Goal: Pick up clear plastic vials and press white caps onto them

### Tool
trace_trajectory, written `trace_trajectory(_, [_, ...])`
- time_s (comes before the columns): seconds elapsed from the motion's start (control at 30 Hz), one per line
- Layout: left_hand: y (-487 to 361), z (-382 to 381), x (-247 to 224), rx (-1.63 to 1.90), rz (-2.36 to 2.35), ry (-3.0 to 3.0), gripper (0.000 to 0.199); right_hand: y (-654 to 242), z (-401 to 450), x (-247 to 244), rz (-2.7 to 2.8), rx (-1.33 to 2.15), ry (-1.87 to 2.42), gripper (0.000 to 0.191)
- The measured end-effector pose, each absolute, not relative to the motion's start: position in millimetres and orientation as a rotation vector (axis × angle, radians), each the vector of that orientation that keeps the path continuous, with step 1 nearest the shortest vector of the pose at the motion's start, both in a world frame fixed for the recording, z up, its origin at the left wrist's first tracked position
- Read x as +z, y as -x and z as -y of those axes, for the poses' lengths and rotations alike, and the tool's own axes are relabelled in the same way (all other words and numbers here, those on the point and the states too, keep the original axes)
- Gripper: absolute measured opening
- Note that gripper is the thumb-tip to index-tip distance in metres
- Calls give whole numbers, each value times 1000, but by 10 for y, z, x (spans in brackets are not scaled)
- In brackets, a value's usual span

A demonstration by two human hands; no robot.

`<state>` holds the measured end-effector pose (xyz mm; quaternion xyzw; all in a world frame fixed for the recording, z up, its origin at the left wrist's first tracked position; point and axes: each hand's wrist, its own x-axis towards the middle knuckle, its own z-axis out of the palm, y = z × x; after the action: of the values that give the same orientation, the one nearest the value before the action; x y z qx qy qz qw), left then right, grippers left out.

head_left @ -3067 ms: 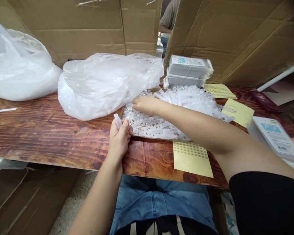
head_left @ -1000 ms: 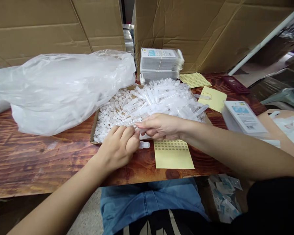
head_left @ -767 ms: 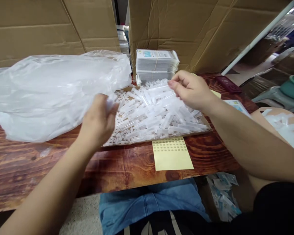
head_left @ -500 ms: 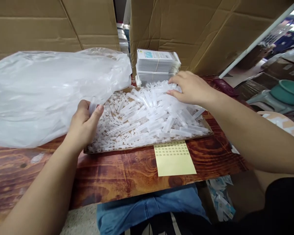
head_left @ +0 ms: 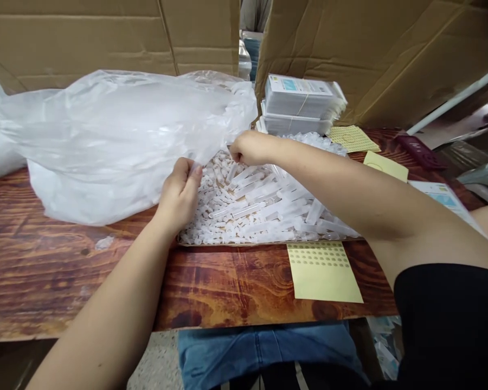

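Note:
My left hand [head_left: 180, 192] is closed, thumb against fingers, on a small translucent plastic tube [head_left: 192, 167] beside the mouth of a large white plastic bag [head_left: 134, 130]. Close by, my right hand [head_left: 250, 148] reaches across with curled fingers at the bag's open edge, over the far left part of a shallow cardboard tray [head_left: 228, 245]. What the right fingers hold, if anything, is hidden. Small white plastic caps [head_left: 211, 219] fill the tray's left side. Frosted plastic tubes [head_left: 264, 192] lie heaped in its middle and right, partly behind my right forearm.
Banded stacks of printed cards [head_left: 299, 100] stand behind the tray. A yellow sticker sheet [head_left: 325, 279] lies at the table's front, with more yellow sheets [head_left: 353, 138] at the right. Tall cardboard panels [head_left: 106, 38] border the back of the wooden table [head_left: 228, 287].
My right hand has moved left from the tube heap to the bag's mouth, and its fingers have curled in. My left hand keeps its grip. The view has shifted left.

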<state>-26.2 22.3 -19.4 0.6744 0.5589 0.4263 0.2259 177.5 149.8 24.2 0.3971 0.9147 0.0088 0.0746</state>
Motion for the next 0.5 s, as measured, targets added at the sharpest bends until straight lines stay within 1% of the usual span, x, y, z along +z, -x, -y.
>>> trace_trajectory(0.13, [158, -156, -114, 1087, -1571, -1925, 22, -1823, -1576, 206, -2724, -31, -1298, 33])
trace_trajectory(0.23, [130, -138, -99, 1053, -1571, -1952, 20, -1815, -1588, 140, -2727, -69, -1295, 29])
trace_trajectory(0.37, [131, -146, -114, 1036, -1588, -1964, 21, -1755, -1539, 44, -2758, -8, -1320, 26])
trace_trajectory(0.43, [135, -155, -123, 1028, -1588, -1973, 23, -1726, -1498, 23, -2745, -9, -1394, 27])
trace_trajectory(0.5, [140, -164, -127, 1018, -1583, -1990, 24, -1714, -1462, 27, -2714, -85, -1500, 27])
